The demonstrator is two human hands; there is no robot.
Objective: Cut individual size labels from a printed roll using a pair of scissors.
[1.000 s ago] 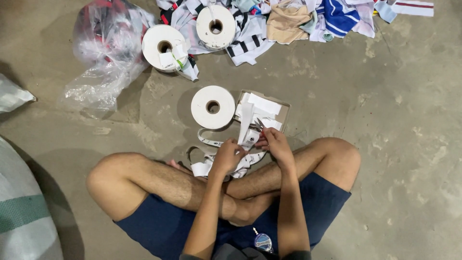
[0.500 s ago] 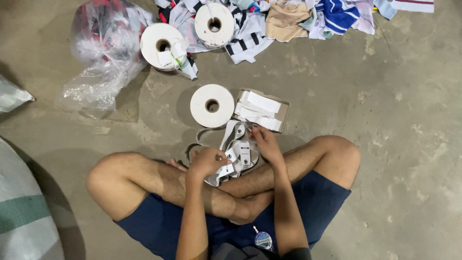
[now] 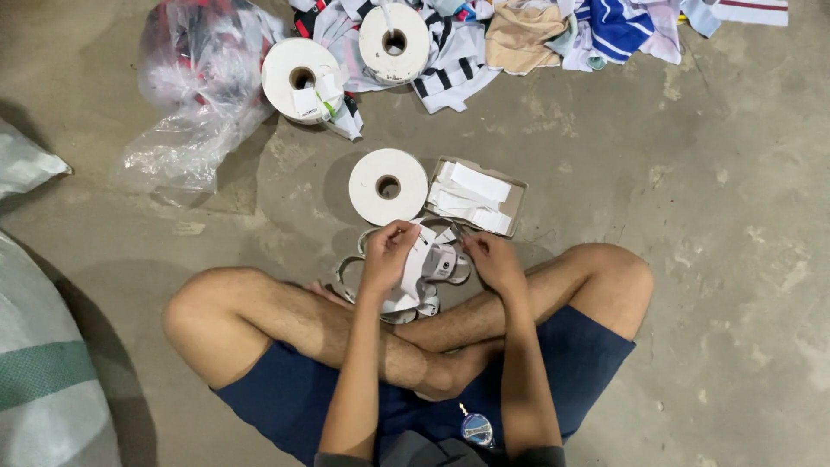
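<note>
The person sits cross-legged on a grey concrete floor [image 3: 709, 216], both hands working over the shins. The left hand [image 3: 386, 256] pinches the upper end of a narrow white label strip [image 3: 415, 264] between thumb and fingertips; the grasp is closed on the strip. From that pinch the strip hangs down and slightly toward the person, so its long axis runs nearly away-to-near, its free end pointing at the crossed ankles. The right hand [image 3: 494, 259] sits just beside the strip on its far side from the left hand, fingers curled; whether it clasps anything cannot be told from this view.

Below and around the pinch lies a loose tangle of white looped tape [image 3: 373, 275], touching the legs. Just beyond the left hand stands a flat white tape roll with a round core hole [image 3: 388, 186], and beside it, beyond the right hand, a shallow cardboard tray of cut white labels [image 3: 474, 197]. Well beyond lie two more white rolls [image 3: 298, 80], a crumpled clear plastic bag [image 3: 194, 95] and a heap of striped clothes [image 3: 536, 26].
</note>
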